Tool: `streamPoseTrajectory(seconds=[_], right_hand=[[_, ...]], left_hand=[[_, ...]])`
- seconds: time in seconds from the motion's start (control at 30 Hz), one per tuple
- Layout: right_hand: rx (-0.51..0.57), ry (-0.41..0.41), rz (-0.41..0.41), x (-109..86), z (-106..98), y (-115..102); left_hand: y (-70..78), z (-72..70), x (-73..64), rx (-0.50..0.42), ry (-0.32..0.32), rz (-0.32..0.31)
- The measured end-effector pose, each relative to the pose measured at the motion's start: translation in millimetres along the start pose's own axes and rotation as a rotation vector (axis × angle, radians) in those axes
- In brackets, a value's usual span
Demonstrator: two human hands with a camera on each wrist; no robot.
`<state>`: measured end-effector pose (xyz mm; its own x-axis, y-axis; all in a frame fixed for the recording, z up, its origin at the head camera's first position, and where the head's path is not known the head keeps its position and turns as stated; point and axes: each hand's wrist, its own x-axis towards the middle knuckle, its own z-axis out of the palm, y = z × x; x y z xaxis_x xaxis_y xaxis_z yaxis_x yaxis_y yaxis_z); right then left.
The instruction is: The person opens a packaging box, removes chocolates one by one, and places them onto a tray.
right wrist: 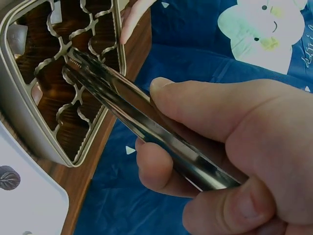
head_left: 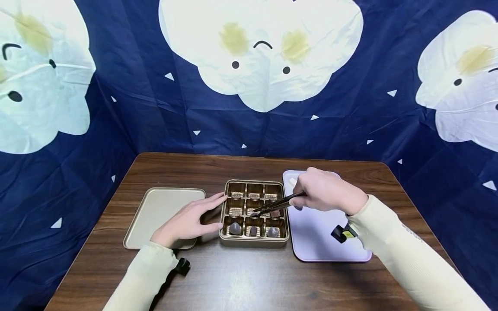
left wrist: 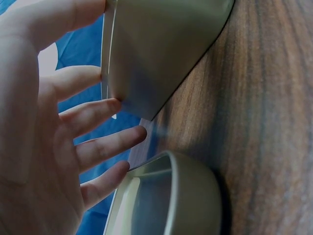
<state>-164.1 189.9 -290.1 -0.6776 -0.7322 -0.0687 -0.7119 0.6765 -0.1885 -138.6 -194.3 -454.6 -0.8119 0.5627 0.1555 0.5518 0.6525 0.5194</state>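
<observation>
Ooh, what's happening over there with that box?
A person's right-hand grip holds metal tongs, their tips at the middle of a nine-section gold box; whether they pinch anything is unclear. The left-hand grip rests against the box's left side. The nearest row holds three chocolates. A lilac tray with a leaf-patterned chocolate sits to the right, and a gold tray to the left.
</observation>
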Motion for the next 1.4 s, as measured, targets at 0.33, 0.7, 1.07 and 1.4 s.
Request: streamPoseTrajectory(seconds=[0.33, 0.7, 1.07, 1.4], right_hand=[[0.007, 0.038, -0.051, -0.5, 4.5, 8.0], [0.037, -0.023, -0.105, 9.0, -1.4, 10.2], [0.060, -0.054, -0.068, 15.4, 5.7, 2.4], [0.059, -0.006, -0.090, 14.1, 9.5, 2.7]], left_hand=[[-0.6, 1.0, -0.5, 0.000, 0.002, -0.003], [-0.5, -0.7, -0.3, 0.003, -0.004, -0.001], [0.9, 1.4, 0.1, 0.002, -0.009, -0.005], [-0.5, 0.4, -0.1, 0.010, -0.010, -0.010]])
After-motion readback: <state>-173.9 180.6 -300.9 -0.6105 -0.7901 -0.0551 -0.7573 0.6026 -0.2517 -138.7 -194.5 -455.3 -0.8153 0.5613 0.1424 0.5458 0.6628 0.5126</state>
